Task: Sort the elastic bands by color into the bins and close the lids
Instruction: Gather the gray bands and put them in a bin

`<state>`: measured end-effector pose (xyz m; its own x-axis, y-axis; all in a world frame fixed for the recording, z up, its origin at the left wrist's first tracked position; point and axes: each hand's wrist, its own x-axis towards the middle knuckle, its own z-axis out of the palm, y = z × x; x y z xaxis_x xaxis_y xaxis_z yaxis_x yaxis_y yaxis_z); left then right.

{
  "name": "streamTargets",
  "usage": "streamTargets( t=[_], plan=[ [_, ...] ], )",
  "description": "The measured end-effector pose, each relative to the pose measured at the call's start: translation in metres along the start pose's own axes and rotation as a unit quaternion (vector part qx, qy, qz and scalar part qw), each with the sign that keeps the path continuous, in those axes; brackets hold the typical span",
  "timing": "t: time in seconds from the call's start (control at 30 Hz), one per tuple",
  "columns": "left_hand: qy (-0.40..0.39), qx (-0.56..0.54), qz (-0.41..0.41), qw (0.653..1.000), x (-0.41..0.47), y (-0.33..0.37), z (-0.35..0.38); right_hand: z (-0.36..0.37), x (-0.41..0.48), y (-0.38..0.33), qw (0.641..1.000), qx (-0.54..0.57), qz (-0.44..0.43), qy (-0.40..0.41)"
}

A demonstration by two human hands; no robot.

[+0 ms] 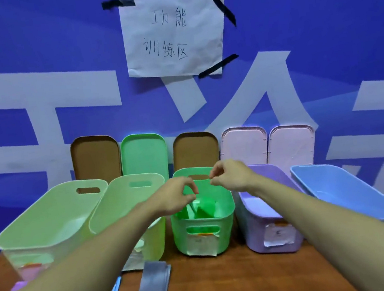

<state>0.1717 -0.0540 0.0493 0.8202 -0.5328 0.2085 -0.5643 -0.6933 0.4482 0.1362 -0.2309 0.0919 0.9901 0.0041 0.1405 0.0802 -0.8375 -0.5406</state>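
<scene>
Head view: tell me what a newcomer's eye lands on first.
The left hand and right hand hover with curled fingers over the middle green bin, which holds a green band. Above them, a taped paper sign hangs on the blue wall.

Bright even light, soft blur, edges warped

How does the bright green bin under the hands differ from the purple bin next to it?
The bright green bin holds folded green bands; the purple bin shows only bare floor where visible. The green bin has a handle slot in its front wall; none shows on the purple bin's front. Both are lidless and labelled in front.
</scene>
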Motion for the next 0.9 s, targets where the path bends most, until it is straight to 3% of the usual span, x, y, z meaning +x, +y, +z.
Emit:
streamTargets(
  t=[0.07,0.2,0.4,0.53,0.63,0.73,0.9],
  plan=[
    [0.005,0.006,0.009,1.0,-0.008,-0.006,0.005,0.008,-0.008,0.008,0.999,-0.043,-0.016,-0.03],
    [0.091,-0.049,0.006,0.995,-0.032,-0.012,-0.005,0.026,-0.025,0.014,0.997,-0.051,-0.041,-0.03],
    [-0.005,0.003,-0.008,1.0,-0.069,-0.024,-0.011,0.053,-0.055,-0.004,0.99,-0.086,-0.089,-0.07],
    [0.03,0.056,0.006,0.998,-0.091,-0.017,-0.021,0.063,-0.069,-0.017,0.985,-0.112,-0.122,-0.045],
    [0.066,0.009,0.024,0.997,-0.113,-0.019,-0.029,0.072,-0.079,-0.026,0.983,-0.108,-0.144,-0.014],
    [0.106,-0.026,-0.004,0.994,-0.144,-0.031,-0.021,0.089,-0.087,-0.03,0.982,-0.097,-0.162,-0.017],
    [0.114,-0.099,-0.088,0.984,-0.194,-0.055,0.023,0.134,-0.094,-0.023,0.988,-0.067,-0.119,-0.067]
  ],
)
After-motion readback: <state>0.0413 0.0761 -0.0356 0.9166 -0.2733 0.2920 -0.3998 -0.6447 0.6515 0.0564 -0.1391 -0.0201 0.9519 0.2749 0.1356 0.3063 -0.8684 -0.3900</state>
